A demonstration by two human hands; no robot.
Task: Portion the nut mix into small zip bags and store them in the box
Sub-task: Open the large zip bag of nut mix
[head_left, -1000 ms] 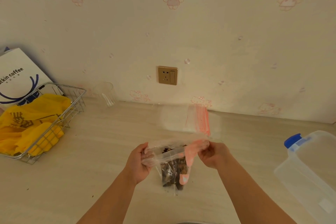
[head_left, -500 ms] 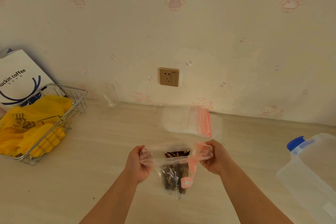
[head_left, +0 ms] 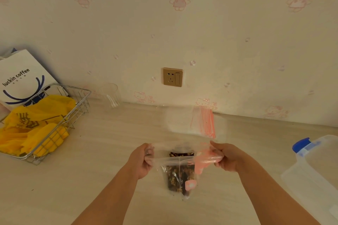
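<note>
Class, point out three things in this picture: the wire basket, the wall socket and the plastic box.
wire basket (head_left: 80, 95), head view, on its bare far rim.
wall socket (head_left: 172, 77), head view, middle of its faceplate.
plastic box (head_left: 311, 175), head view, on its clear wall.

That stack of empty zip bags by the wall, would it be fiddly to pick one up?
Probably. The zip bags look thin, clear and flat on the counter, so a single one likely clings to its neighbours and flops when lifted. They seem very light, so a push would likely slide or fan the stack rather than move it whole.
</note>
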